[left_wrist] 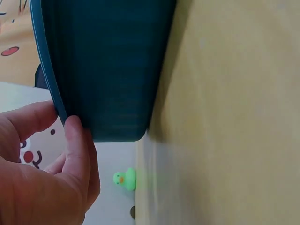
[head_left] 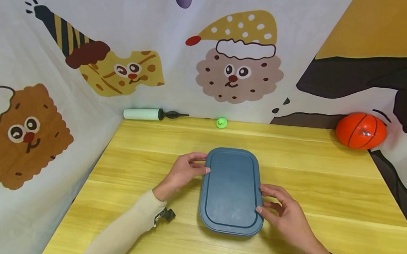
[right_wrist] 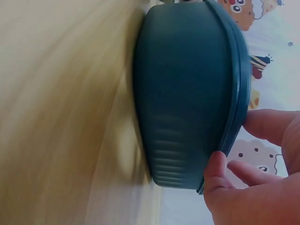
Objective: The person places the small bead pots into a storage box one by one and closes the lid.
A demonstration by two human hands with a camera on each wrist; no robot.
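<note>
A dark blue-grey rectangular lunch box (head_left: pixel 233 187) with rounded corners and a fitted lid is at the middle of the table. My left hand (head_left: pixel 183 174) pinches the lid's rim on the far left side, thumb above and fingers beneath. On the opposite long side, my right hand (head_left: pixel 290 217) pinches the rim nearer to me. The left wrist view shows the box's smooth side wall (left_wrist: pixel 108 70) tapering toward the table. Ribs mark part of the wall (right_wrist: pixel 178 93) in the right wrist view. What the box contains is hidden by the lid.
Along the back edge of the wooden table (head_left: pixel 146 147) lie a white hand pump (head_left: pixel 143 114) with a black nozzle and a small green rubber duck (head_left: pixel 221 123). An orange toy basketball (head_left: pixel 362 131) sits at the back right corner. Behind hangs a cartoon-printed cloth (head_left: pixel 174 32).
</note>
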